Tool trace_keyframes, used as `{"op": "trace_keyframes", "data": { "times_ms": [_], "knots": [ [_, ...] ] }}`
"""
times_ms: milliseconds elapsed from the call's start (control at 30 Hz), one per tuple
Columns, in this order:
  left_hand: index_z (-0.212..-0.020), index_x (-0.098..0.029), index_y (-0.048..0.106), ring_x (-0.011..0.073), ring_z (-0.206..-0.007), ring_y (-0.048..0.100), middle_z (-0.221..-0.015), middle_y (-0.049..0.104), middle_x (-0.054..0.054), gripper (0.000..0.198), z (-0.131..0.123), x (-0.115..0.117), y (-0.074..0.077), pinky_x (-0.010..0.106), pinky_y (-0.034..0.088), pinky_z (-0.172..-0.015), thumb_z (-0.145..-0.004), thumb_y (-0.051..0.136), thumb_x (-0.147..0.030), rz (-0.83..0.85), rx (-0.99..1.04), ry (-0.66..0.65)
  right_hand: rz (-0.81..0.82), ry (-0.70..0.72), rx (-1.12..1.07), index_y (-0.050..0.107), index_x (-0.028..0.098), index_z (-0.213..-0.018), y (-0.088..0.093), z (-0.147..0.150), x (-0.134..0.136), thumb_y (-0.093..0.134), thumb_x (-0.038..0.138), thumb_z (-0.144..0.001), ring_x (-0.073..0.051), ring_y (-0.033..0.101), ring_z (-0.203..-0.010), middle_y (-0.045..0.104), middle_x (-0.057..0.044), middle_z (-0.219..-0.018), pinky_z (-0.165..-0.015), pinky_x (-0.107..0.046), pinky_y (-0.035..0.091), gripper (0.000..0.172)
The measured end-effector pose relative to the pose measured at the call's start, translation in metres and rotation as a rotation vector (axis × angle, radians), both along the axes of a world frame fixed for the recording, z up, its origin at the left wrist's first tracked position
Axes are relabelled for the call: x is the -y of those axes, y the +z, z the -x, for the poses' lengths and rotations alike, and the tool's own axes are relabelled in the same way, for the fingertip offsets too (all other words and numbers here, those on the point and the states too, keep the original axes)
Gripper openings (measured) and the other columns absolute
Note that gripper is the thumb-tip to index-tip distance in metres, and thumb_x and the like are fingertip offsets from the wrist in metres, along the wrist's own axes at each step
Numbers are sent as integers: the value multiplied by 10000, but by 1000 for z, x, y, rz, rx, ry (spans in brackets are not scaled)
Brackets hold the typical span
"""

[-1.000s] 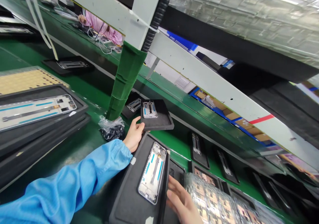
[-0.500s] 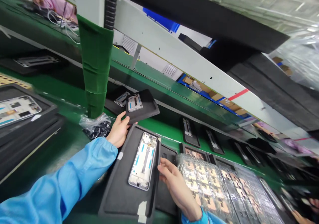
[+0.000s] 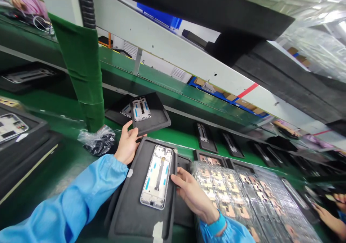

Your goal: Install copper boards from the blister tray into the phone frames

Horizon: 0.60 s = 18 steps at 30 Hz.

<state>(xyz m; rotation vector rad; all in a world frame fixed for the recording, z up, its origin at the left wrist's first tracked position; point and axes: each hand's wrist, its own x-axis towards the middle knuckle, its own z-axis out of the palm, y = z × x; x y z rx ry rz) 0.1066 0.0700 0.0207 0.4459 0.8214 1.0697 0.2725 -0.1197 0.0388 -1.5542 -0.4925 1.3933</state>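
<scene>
My left hand (image 3: 127, 142), in a blue sleeve, grips the near edge of a small black foam tray (image 3: 152, 117) that carries a silver phone frame (image 3: 140, 109); the tray is lifted and tilted over the green belt. A larger black foam tray (image 3: 135, 203) lies in front of me with another silver phone frame (image 3: 157, 176) lying in it. My right hand (image 3: 190, 194) rests on that tray's right edge, fingers curled against its side.
A green-wrapped post (image 3: 81, 77) stands to the left, with a plastic bag (image 3: 97, 142) at its foot. Clear blister trays of small parts (image 3: 238, 196) lie to the right. More black trays with frames run along the belt (image 3: 208, 138). Another person's hand (image 3: 328, 214) shows at far right.
The view has swung right. My left hand has kept the small tray lifted, shifting it slightly. My right hand has slid up along the large tray's right edge.
</scene>
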Motion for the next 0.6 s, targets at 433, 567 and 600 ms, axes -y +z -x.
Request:
{"op": "trace_keyframes", "data": {
  "times_ms": [433,567,600],
  "knots": [
    [-1448,-278,520,170,-848,751,-996,656,-27,435,38,9,15,473,674,-924,-1028,603,-199,-157,-81,-40,0,-173,130,736,228,-933,62,-80,18,1003,421,-667,-265,807,-945,829,-47,-936,-711,-276,666,423],
    [-1444,-283,551,179,-878,748,-1031,674,-21,492,58,15,23,446,679,-929,-977,702,-315,-184,-132,-17,25,-220,186,740,231,-925,70,-116,10,963,292,-719,-249,809,-817,825,-55,-884,-667,-280,671,310],
    [-1441,-286,560,194,-890,756,-1064,690,-9,523,65,18,24,438,681,-921,-955,738,-361,-190,-148,-18,27,-229,202,739,227,-923,69,-125,5,925,253,-761,-245,804,-785,822,-63,-871,-651,-283,669,248]
  ]
}}
